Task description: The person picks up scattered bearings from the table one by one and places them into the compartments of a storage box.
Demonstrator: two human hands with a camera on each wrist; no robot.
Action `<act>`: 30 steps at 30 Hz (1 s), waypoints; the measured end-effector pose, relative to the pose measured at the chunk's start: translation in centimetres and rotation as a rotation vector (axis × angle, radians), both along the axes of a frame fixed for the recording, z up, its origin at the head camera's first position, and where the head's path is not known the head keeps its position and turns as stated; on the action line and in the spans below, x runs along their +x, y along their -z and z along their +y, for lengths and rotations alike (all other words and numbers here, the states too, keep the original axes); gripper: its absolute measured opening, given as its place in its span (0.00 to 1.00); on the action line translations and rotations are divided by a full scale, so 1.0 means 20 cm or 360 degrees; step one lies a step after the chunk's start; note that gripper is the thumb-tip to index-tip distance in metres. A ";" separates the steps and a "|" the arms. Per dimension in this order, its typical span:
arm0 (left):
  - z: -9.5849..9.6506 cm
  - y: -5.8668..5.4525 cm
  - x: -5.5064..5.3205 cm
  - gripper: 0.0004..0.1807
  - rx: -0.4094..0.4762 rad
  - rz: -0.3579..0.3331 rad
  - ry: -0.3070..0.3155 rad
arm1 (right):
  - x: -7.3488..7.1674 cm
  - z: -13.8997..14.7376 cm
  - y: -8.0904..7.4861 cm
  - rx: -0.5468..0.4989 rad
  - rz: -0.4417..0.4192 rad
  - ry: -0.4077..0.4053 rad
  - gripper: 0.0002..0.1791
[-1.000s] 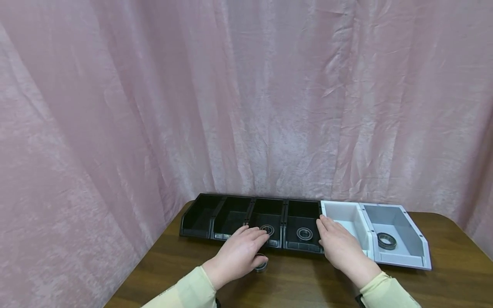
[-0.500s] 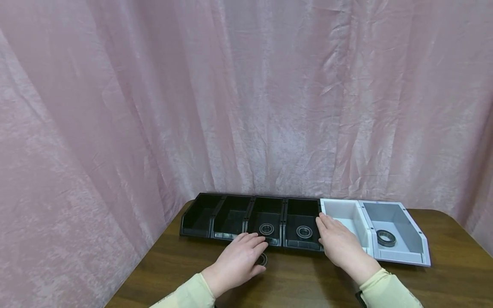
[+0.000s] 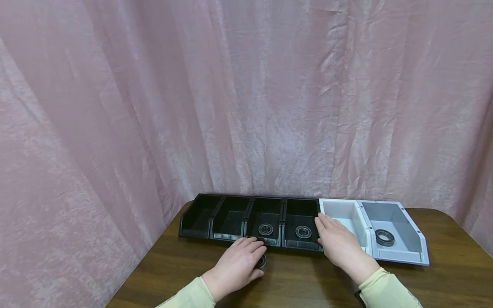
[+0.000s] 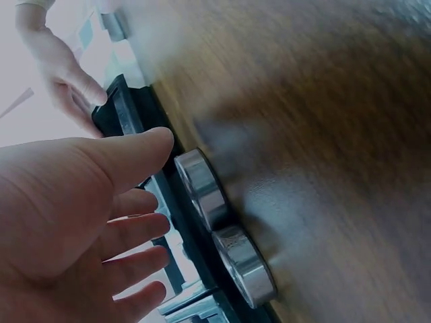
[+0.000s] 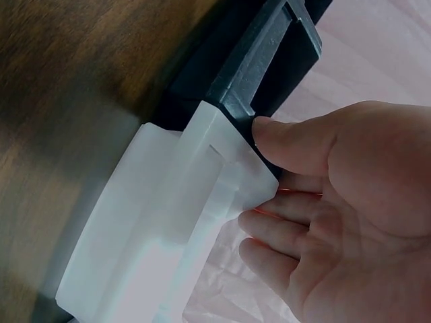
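Observation:
My left hand (image 3: 236, 266) hovers palm down before the black bins, fingers nearly straight. Beside its thumb a metal ball bearing (image 3: 262, 262) shows on the table. In the left wrist view two bearings, one (image 4: 210, 195) and another (image 4: 248, 269), lie side by side at the bins' front, past the loose fingertips; nothing is between thumb and fingers. My right hand (image 3: 342, 240) rests at the wall where the last black bin (image 3: 302, 208) meets the white bin (image 3: 342, 206). In the right wrist view its thumb touches the black edge and its fingers lie by the white corner.
Several black bins stand joined in a row, with a bearing (image 3: 265, 229) in the third and another bearing (image 3: 303, 232) in the fourth. At the right end a grey bin (image 3: 390, 219) holds a larger bearing (image 3: 384, 238). A pink curtain (image 3: 246, 107) hangs behind the wooden table (image 3: 300, 282).
My left hand has drawn back slightly toward the near side, uncovering the bearing in the third black bin. The right hand stays in place on the bins.

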State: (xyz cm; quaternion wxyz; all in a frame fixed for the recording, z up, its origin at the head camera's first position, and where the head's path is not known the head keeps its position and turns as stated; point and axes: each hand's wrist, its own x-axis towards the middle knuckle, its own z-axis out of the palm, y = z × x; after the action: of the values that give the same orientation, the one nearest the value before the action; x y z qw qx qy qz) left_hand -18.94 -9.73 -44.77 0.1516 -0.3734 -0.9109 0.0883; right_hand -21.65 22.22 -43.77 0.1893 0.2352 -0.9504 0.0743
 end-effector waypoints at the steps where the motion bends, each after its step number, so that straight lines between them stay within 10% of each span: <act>1: 0.00 0.00 0.00 0.32 -0.0004 0.0000 -0.0001 | 0.00 0.00 0.00 0.0000 0.0001 -0.0002 0.30; 30: 0.01 0.04 -0.01 0.29 -0.0027 0.0032 -0.0082 | -0.01 0.00 0.00 0.0003 -0.0007 -0.0012 0.29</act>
State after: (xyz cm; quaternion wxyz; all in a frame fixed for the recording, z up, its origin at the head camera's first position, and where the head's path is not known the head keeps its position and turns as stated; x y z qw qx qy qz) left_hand -19.09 -9.60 -45.58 0.1554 -0.3503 -0.9178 0.1038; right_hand -21.79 22.26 -43.78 0.1866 0.2389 -0.9500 0.0747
